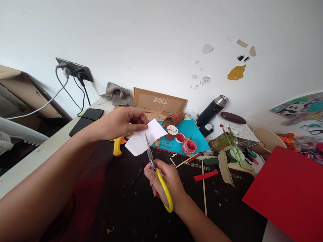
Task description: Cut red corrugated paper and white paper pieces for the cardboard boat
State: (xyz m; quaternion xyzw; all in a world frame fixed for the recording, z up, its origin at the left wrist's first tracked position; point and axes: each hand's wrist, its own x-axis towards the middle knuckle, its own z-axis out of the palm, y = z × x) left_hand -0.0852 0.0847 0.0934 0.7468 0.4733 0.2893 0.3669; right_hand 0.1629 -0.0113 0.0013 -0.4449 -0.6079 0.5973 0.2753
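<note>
My left hand (127, 121) pinches a piece of white paper (155, 132) between thumb and fingers, above the dark desk mat. In my right hand (168, 178) is a pair of scissors (164, 188) with yellow handles, gripped with the blades pointing up and away from me. The blade tips are at the paper, close to my left thumb; I cannot tell how far they reach into it. Just behind the paper lies a yellow glue gun (116, 148), partly hidden by my left hand and the paper.
A blue sheet (199, 134) carries a pink paint jar (189, 147) and a cardboard roll (176, 118). A black flask (212, 111) leans at the wall. Sticks, a red strip (205, 175) and torn cardboard (224, 168) lie right, near a red sheet (290, 188). A phone (87, 121) lies left.
</note>
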